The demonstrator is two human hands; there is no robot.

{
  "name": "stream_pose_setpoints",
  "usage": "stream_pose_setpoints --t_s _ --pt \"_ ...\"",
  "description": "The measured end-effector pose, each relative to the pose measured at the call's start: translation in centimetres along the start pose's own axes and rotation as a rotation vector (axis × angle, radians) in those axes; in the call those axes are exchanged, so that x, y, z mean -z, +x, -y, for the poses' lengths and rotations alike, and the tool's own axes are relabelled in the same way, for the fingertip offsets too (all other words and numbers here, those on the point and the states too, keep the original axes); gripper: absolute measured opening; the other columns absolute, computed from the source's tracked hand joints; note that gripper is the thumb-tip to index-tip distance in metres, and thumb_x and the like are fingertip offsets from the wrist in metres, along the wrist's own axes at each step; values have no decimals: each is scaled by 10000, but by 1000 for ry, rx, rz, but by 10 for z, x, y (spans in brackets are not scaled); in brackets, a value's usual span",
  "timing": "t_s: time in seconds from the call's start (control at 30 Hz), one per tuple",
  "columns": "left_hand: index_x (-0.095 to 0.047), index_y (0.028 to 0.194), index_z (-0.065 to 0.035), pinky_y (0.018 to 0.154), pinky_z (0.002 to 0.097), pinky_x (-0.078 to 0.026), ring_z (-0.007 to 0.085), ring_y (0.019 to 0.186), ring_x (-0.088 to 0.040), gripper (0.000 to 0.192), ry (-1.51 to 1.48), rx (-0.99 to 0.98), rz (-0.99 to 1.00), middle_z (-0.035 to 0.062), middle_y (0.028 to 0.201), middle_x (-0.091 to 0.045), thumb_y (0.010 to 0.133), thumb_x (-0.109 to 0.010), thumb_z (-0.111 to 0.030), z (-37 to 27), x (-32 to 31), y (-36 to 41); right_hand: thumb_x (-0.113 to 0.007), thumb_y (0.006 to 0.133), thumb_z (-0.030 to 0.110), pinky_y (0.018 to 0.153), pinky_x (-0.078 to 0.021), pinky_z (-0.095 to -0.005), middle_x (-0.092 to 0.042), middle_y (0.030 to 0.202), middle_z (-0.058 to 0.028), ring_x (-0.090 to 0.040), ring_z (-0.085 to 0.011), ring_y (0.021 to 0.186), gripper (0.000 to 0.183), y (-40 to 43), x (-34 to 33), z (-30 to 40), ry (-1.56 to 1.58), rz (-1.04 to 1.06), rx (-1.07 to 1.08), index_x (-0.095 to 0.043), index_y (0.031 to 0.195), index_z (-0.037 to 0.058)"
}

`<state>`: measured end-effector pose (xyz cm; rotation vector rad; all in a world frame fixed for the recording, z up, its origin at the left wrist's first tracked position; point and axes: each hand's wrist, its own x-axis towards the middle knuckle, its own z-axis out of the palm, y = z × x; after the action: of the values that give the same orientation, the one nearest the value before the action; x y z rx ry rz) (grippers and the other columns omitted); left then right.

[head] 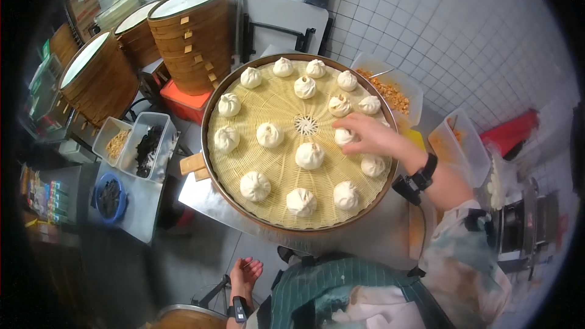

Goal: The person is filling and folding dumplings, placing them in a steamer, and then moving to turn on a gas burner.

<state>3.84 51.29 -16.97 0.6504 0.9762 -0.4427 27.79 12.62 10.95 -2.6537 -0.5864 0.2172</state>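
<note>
My right hand [372, 136] reaches over the right part of a round steamer tray [206, 146], its thumb and fingers around a pleated white bun [344, 137]. Under the buns lies a woven yellow mat [279, 105] with a star pattern at its centre. More pleated buns stand around the mat; one bun [310, 156] sits just below the centre, another [339, 105] above my right hand. Some show a small opening with filling on top. Low in the view, apart from the tray, my left hand [247, 272] is palm up with fingers slightly curled and nothing visible in it.
Tall bamboo steamer stacks [192, 41] stand at the back left. Tubs of orange-brown filling [388, 91] and dark filling [148, 151] flank the tray. A blue basin [109, 197] rests on the left table. A folded chair [283, 23] leans by the tiled wall.
</note>
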Motion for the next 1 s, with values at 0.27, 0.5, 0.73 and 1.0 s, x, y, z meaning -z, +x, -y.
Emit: stream_pose_setpoints --t_s 0.27,0.5,0.73,1.0 --pt "-493 995 23 736 415 -509 334 832 -602 365 -61 -107 -40 203 908 -573 937 -399 -325 26 15 -18 -716 681 196 885 -436 -360 -577 1073 -171 -554 -310 1008 494 -8 -8 -1 -36 20 113 -564 1125 42" --pt "-484 1005 30 773 427 -508 348 880 -598 373 -91 -238 -216 218 956 -563 947 -372 -321 91 30 -87 -709 708 234 923 -409 -381 -549 1130 -181 -516 -324 1073 540 -11 3 17 -14 -122 222 -527 1185 58" --pt "-472 1042 37 797 445 -507 364 903 -586 381 -99 -275 -320 220 987 -533 943 -394 -322 183 65 -136 -674 752 243 940 -397 -374 -557 1129 -157 -515 -313 1072 462 -28 -7 55 -23 -36 482 -547 1158 64" --pt "-491 1034 25 790 441 -514 363 957 -577 332 -366 -310 -524 200 1043 -531 902 -480 -280 281 151 -200 -627 814 245 838 -452 -388 -587 1054 -159 -560 -320 971 352 -101 -49 171 128 306 957 -564 1110 66"
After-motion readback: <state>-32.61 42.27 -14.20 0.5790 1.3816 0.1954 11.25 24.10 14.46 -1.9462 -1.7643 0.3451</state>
